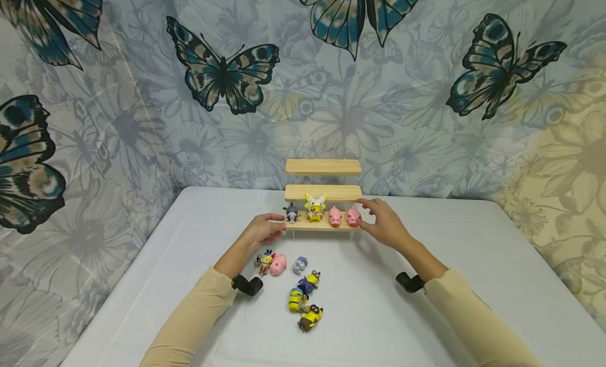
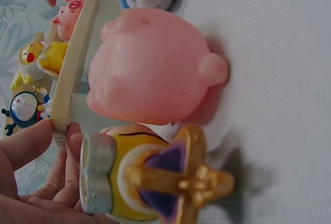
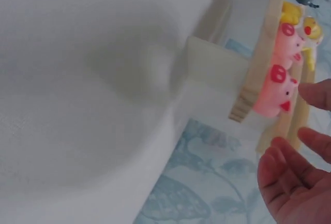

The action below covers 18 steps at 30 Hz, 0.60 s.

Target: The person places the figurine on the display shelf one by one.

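A three-tier wooden display shelf [image 1: 323, 192] stands at the back of the table. On its lowest tier sit a small blue-and-white figure [image 1: 291, 213], a yellow figure in a white eared hood [image 1: 314, 208] and two pink pig figures [image 1: 335, 217]. My left hand [image 1: 265, 228] pinches the left end of that tier [image 2: 77, 53], fingertips on either side of the board. At the right end, my right hand [image 1: 385, 223] is spread beside the outer pig [image 3: 276, 92] and the middle tier. Its fingers [image 3: 292, 175] are parted and hold nothing; whether a fingertip touches the shelf I cannot tell.
Below the left hand lie a goggled yellow figure [image 2: 137, 175] and a pink pig [image 2: 150, 69]. A grey-blue figure [image 1: 300, 265] and several yellow goggled figures [image 1: 297, 299] lie on the white table [image 1: 379, 314]. Behind hangs a butterfly-patterned cloth [image 1: 350, 125].
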Available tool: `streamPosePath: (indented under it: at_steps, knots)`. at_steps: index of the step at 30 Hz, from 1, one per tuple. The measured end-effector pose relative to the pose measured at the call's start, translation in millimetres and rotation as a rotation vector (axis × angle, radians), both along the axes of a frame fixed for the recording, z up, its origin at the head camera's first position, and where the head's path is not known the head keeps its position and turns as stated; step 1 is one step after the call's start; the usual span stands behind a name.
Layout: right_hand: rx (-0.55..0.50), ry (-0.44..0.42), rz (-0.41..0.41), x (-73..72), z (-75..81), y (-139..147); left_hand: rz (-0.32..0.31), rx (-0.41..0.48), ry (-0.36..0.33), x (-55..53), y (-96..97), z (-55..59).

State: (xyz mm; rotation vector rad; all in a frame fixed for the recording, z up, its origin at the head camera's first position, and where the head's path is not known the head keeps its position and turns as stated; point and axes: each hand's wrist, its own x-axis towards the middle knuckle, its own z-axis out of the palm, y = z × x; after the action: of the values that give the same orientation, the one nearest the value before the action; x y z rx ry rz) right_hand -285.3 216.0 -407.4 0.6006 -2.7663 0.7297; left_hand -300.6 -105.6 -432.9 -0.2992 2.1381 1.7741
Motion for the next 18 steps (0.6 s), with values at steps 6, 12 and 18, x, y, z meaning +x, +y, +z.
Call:
streamPosePath:
  at_steps: [6, 12, 18]
  knots:
    - [0.013, 0.063, -0.025, 14.2, 9.8, -4, 0.004, -0.011, -0.002, 0.5, -0.3, -0.2]
    - [0.004, 0.055, -0.016, 25.4, 18.0, -11, 0.007, -0.009, -0.003, 0.6, -0.1, -0.9]
    - [-0.049, 0.002, 0.009, 34.6, 22.6, -20, 0.011, -0.022, -0.007, 0.1, 0.8, -1.6]
